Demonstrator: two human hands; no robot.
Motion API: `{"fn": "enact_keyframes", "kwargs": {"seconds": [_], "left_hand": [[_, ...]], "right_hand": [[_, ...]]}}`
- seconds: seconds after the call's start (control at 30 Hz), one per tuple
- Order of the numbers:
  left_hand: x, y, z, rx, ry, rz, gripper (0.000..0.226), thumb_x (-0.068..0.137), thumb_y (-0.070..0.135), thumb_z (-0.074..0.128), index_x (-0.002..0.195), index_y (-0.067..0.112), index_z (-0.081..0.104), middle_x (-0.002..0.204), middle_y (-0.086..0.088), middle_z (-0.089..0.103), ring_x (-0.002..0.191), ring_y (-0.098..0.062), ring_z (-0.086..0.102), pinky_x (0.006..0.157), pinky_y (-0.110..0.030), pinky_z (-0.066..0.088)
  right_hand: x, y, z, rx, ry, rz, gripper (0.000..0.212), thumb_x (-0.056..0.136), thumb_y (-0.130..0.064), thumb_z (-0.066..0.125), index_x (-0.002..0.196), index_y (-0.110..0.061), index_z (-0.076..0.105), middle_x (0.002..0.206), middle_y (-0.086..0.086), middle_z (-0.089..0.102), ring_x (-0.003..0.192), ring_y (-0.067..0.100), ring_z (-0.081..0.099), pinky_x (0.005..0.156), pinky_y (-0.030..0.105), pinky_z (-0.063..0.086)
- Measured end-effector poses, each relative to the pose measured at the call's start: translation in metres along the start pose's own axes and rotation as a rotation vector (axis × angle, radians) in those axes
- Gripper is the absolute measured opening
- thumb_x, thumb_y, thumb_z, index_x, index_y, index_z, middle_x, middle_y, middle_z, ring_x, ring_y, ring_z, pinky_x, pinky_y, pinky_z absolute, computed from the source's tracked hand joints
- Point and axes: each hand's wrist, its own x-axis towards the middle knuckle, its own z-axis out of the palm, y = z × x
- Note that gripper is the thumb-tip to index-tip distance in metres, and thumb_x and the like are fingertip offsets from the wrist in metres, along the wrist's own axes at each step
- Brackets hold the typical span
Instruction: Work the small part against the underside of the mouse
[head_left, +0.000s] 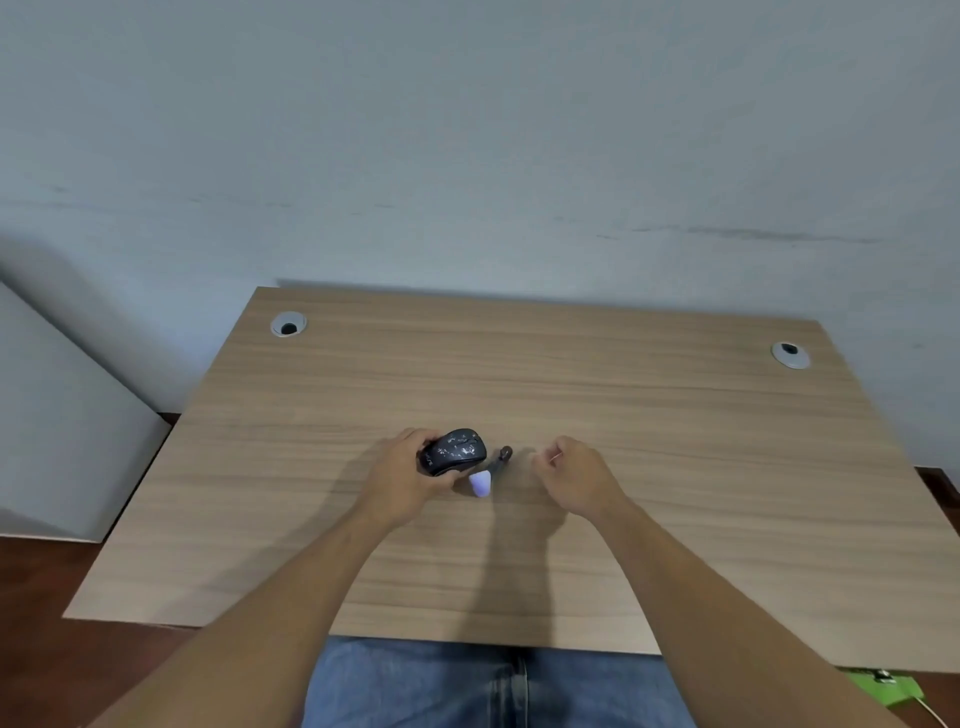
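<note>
Desk (623, 415): pale wood-grain laminate, set against a plain grey-blue wall (467, 130); two round grey cable grommets, one at the far left corner (289, 325), one at the far right (790, 355). Floor (41, 597): dark reddish brown. White panel (57, 431) leaning at the left. Left hand (410, 478): fingers and thumb curled round a black mouse (453, 451) with pale speckling, held just above mid-desk; lettering on its side too blurred to read. Right hand (576, 475): fingers curled inward, possibly pinching something thin, cannot tell. Between the hands, on the desk: a small white cap-like piece (480, 484) touching a dark slim item (503, 457). Blue jeans (467, 686) at the near edge; green object (885, 687) on the floor, right.
</note>
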Motion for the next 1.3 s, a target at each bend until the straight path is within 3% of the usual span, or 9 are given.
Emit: {"fn": "enact_keyframes", "kwargs": {"seconds": [0.13,0.23,0.37,0.47,0.6,0.77,0.93,1.13,1.3], "left_hand": [[0.001,-0.006,-0.010,-0.026,0.009,-0.007,0.051,0.074,0.036,0.095,0.119,0.027,0.072,0.116,0.007,0.070,0.107,-0.012,0.069,0.095,-0.031,0.055],[0.000,-0.011,-0.017,-0.040,0.019,-0.012,0.050,0.075,0.033,0.095,0.118,0.029,0.071,0.118,0.004,0.071,0.108,-0.014,0.069,0.096,-0.033,0.056],[0.000,-0.017,-0.022,-0.045,0.018,-0.011,0.052,0.075,0.029,0.093,0.122,0.022,0.073,0.118,0.003,0.072,0.108,-0.016,0.070,0.099,-0.038,0.057],[-0.002,-0.020,-0.026,-0.066,0.019,-0.022,0.046,0.076,0.026,0.093,0.117,0.028,0.072,0.117,0.003,0.072,0.108,-0.015,0.070,0.098,-0.038,0.057],[-0.002,-0.023,-0.029,-0.062,0.024,-0.025,0.046,0.077,0.026,0.094,0.117,0.027,0.072,0.117,0.003,0.072,0.109,-0.014,0.068,0.097,-0.035,0.056],[-0.004,-0.027,-0.033,-0.070,0.025,-0.031,0.049,0.078,0.030,0.094,0.121,0.025,0.072,0.118,0.006,0.070,0.110,-0.005,0.066,0.095,-0.027,0.052],[-0.004,-0.026,-0.032,-0.073,0.014,-0.043,0.051,0.079,0.029,0.094,0.124,0.023,0.072,0.120,0.007,0.069,0.111,-0.008,0.066,0.094,-0.022,0.050],[0.000,-0.017,-0.032,-0.056,0.017,-0.007,0.050,0.079,0.025,0.093,0.124,0.022,0.073,0.119,0.006,0.069,0.112,-0.013,0.066,0.098,-0.026,0.050],[0.007,-0.014,-0.036,-0.005,-0.006,0.060,0.059,0.075,0.022,0.094,0.130,0.027,0.072,0.117,0.008,0.067,0.111,-0.015,0.064,0.105,-0.034,0.050]], "right_hand": [[0.006,-0.013,0.010,-0.037,-0.094,-0.116,0.029,0.092,-0.026,0.059,0.119,-0.017,0.065,0.104,0.007,0.071,0.095,0.027,0.067,0.085,0.033,0.052],[0.011,-0.017,0.014,-0.171,-0.218,-0.302,0.054,0.089,-0.011,0.062,0.141,-0.022,0.056,0.119,0.012,0.048,0.085,0.025,0.058,0.086,0.031,0.048],[0.017,-0.016,0.022,-0.310,-0.256,-0.436,0.060,0.089,-0.013,0.077,0.144,-0.026,0.057,0.123,0.004,0.032,0.098,0.018,0.052,0.093,0.023,0.042],[0.017,-0.022,0.025,-0.402,-0.225,-0.440,0.059,0.093,-0.023,0.077,0.147,-0.031,0.054,0.133,0.007,0.034,0.098,0.025,0.061,0.094,0.036,0.054],[0.015,-0.032,0.031,-0.462,-0.213,-0.417,0.054,0.096,-0.024,0.073,0.146,-0.032,0.055,0.134,0.007,0.034,0.110,0.029,0.063,0.095,0.045,0.056],[0.006,-0.043,0.027,-0.601,-0.177,-0.406,0.034,0.097,-0.022,0.068,0.130,-0.024,0.061,0.135,0.006,0.040,0.120,0.027,0.055,0.090,0.043,0.053],[-0.001,-0.041,0.026,-0.829,-0.110,-0.423,0.034,0.095,-0.019,0.060,0.129,-0.015,0.054,0.129,0.004,0.058,0.121,0.027,0.057,0.094,0.045,0.041],[0.004,-0.022,0.009,-0.468,-0.082,-0.303,0.027,0.100,-0.039,0.061,0.120,-0.022,0.064,0.110,0.001,0.073,0.104,0.029,0.066,0.086,0.041,0.051],[0.007,-0.027,-0.020,-0.135,-0.028,-0.317,0.025,0.102,-0.040,0.059,0.095,-0.019,0.070,0.086,-0.002,0.074,0.078,0.022,0.065,0.071,0.039,0.051]]}}
